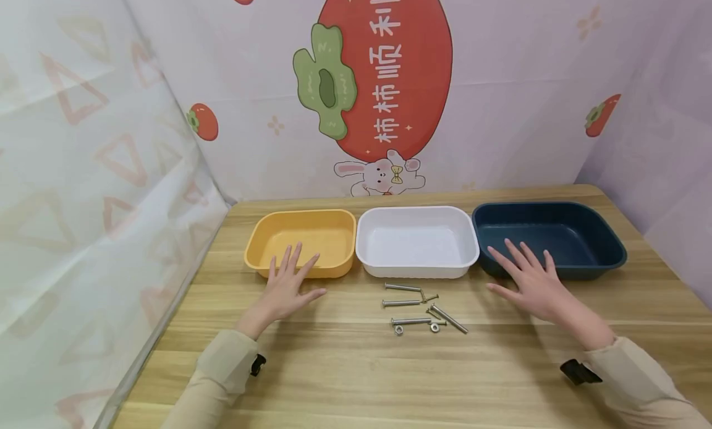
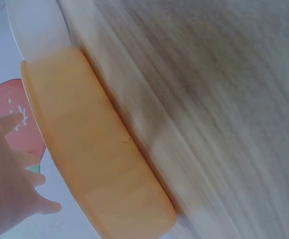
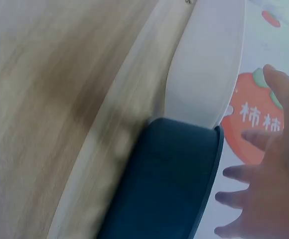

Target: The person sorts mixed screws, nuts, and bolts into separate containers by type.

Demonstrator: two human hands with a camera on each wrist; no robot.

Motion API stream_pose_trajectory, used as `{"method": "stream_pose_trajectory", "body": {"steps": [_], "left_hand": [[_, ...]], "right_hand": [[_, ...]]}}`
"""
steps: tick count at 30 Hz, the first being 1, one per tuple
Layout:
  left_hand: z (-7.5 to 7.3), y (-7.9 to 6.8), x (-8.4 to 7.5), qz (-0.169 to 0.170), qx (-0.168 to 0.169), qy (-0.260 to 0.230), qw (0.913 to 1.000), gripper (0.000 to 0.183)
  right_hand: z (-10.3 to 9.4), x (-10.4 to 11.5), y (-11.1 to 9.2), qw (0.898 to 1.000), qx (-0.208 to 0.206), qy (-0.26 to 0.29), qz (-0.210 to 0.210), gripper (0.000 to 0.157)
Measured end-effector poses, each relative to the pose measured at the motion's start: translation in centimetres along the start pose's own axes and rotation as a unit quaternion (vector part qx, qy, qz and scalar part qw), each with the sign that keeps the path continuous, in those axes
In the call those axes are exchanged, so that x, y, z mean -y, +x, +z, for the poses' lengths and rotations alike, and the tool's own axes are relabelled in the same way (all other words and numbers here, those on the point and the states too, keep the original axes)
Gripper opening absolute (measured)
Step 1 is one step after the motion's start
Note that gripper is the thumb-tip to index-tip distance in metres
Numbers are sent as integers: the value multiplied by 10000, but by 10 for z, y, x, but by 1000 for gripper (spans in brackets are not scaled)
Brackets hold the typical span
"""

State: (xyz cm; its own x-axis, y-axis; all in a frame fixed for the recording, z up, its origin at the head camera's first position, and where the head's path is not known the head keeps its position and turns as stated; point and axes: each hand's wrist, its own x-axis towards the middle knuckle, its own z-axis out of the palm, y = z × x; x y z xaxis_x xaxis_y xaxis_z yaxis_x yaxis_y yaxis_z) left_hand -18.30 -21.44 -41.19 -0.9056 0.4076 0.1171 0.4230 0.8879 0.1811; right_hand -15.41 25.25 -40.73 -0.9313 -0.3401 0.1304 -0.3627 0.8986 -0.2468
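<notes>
My left hand (image 1: 285, 293) is spread with straight fingers over the front rim of the yellow tray (image 1: 257, 243), holding nothing. On the other side, my right hand (image 1: 535, 287) has its fingers fanned out over the front left part of the dark blue tray (image 1: 589, 271), also holding nothing. Between the hands lies a loose group of metal hardware: long bolts (image 1: 411, 321), small screws (image 1: 431, 298) and nuts (image 1: 398, 331). Each wrist view shows the spread fingers above a tray, with the yellow wall (image 2: 99, 149) on the left and the dark blue wall (image 3: 164, 174) on the right.
A white tray (image 1: 417, 272) stands between the other two, forming a row along the back of the wooden table (image 1: 356, 379). Behind the table hangs a printed cloth (image 1: 500, 107), and another white cloth (image 1: 83, 262) drapes along the left side.
</notes>
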Motion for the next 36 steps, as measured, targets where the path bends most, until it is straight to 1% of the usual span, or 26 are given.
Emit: {"method": "stream_pose_trajectory", "body": {"steps": [5, 10, 17, 21, 25, 31, 36], "left_hand": [[-1, -4, 6, 41, -94, -40, 9999, 71], [-3, -9, 12, 69, -286, -198, 9994, 66], [-6, -15, 21, 86, -620, -384, 9973, 60], [-6, -19, 27, 73, -787, -505, 9956, 57], [-5, -23, 32, 133, -968, -582, 9935, 51], [-7, -27, 39, 154, -1059, -684, 9919, 44], [-7, -30, 44, 146, -1193, -822, 9893, 41]], "right_hand": [[5, 8, 0, 9992, -206, 173, -286, 70], [8, 18, -1, 9971, -240, 457, -560, 64], [14, 31, -4, 9885, -627, 863, -1071, 57], [18, 37, -4, 9826, -739, 1063, -1333, 52], [21, 43, -4, 9776, -644, 1340, -1489, 48], [23, 53, -4, 9728, -159, 1769, -1489, 45], [27, 59, -2, 9699, 142, 1860, -1568, 43]]}}
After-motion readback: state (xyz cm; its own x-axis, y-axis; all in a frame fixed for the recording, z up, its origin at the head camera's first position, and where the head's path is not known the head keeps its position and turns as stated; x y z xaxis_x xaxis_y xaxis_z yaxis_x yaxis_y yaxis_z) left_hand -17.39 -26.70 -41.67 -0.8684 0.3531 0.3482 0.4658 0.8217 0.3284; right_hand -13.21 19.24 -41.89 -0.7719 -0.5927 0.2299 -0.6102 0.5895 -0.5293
